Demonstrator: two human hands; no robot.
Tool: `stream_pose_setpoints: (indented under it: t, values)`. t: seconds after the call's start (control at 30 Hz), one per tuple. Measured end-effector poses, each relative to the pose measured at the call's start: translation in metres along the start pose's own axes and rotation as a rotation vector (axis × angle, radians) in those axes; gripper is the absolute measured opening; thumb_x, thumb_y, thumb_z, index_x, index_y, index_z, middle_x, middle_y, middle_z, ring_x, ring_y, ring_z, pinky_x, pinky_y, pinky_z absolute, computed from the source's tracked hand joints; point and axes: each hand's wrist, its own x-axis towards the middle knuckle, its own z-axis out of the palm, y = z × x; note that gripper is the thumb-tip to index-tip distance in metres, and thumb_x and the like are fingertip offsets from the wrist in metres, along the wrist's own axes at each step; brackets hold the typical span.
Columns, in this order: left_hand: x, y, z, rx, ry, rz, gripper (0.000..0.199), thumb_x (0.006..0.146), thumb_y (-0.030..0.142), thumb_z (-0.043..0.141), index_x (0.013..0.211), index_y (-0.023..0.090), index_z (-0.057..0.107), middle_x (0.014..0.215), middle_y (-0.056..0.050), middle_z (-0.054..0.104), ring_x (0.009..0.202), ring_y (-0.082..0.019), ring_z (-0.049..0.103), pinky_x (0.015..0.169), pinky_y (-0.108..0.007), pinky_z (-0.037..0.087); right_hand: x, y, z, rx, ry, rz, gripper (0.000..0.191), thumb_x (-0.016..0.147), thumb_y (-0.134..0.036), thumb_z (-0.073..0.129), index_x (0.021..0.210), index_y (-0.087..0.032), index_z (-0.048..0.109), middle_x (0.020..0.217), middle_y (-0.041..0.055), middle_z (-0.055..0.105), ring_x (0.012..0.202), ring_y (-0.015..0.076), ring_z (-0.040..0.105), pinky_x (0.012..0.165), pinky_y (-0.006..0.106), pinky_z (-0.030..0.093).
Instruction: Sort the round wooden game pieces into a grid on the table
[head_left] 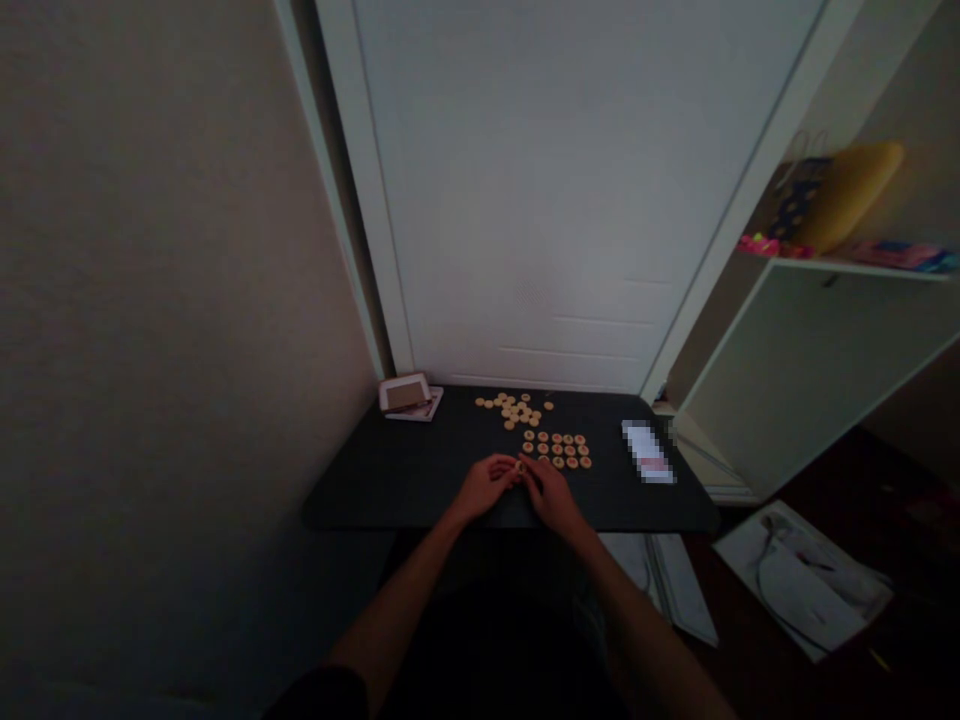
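My left hand (484, 488) and my right hand (553, 492) meet over the near part of the dark table (360, 490). Their fingertips are closed together around one small round xiangqi piece (519, 467), pale with a marked face. Just beyond my right hand, several xiangqi pieces (556, 439) lie in neat rows, with red or dark marks facing up. The nearest row is partly covered by my right fingers. Farther back, a loose heap of pale round pieces (514, 411) shows mostly plain faces, some overlapping.
A small stack of flat, framed items (405, 394) sits at the table's back left corner. On the right lies a phone (648, 451) with a lit, blurred screen. A white door (525, 200) rises behind the table, and a wall (187, 300) stands close on the left.
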Motion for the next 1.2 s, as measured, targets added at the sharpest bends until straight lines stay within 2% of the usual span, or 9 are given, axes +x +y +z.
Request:
stream_pose_setpoints:
  t: [0.33,0.47,0.67,0.9,1.2]
  values:
    - [-0.001,0.003,0.000,0.048,-0.004,0.018,0.034,0.078,0.040,0.071,0.099,0.014,0.065,0.096,-0.010,0.073,0.086,-0.021,0.070,0.076,-0.034,0.056,0.002,-0.003,-0.003,0.038,-0.003,0.062,0.035,0.093,-0.022,0.050,0.126,-0.024,0.060,0.116,0.0090,0.067,0.106,0.0215,0.062,0.096,0.040,0.047]
    - [-0.003,0.005,-0.001,0.074,-0.039,0.062,0.033,0.080,0.039,0.070,0.101,0.015,0.066,0.100,-0.010,0.073,0.091,-0.021,0.069,0.081,-0.035,0.055,0.002,-0.004,-0.003,0.087,0.021,0.120,0.031,0.091,-0.028,0.054,0.120,-0.023,0.064,0.110,0.0079,0.069,0.096,0.0203,0.065,0.088,0.036,0.051]
    - [-0.007,0.007,0.000,0.158,-0.024,0.094,0.030,0.081,0.039,0.069,0.101,0.017,0.066,0.101,-0.008,0.072,0.095,-0.020,0.068,0.089,-0.035,0.053,0.004,-0.004,-0.003,0.138,0.031,0.180,0.027,0.091,-0.036,0.056,0.111,-0.023,0.068,0.101,0.0064,0.072,0.089,0.0200,0.067,0.081,0.033,0.053]
    - [-0.010,0.008,0.001,0.186,-0.074,0.102,0.028,0.082,0.038,0.067,0.102,0.019,0.066,0.101,-0.007,0.072,0.094,-0.020,0.068,0.089,-0.035,0.052,0.004,-0.002,-0.003,0.094,0.017,0.238,0.027,0.089,-0.044,0.057,0.089,-0.021,0.070,0.082,0.0037,0.072,0.074,0.0190,0.067,0.070,0.030,0.051]
    - [-0.011,0.014,0.003,0.173,-0.010,0.081,0.030,0.080,0.041,0.068,0.101,0.019,0.067,0.099,-0.007,0.072,0.092,-0.021,0.068,0.087,-0.035,0.053,0.005,-0.007,-0.008,0.136,-0.018,0.203,0.028,0.094,-0.039,0.048,0.096,-0.022,0.071,0.089,0.0043,0.073,0.081,0.0192,0.067,0.076,0.031,0.051]
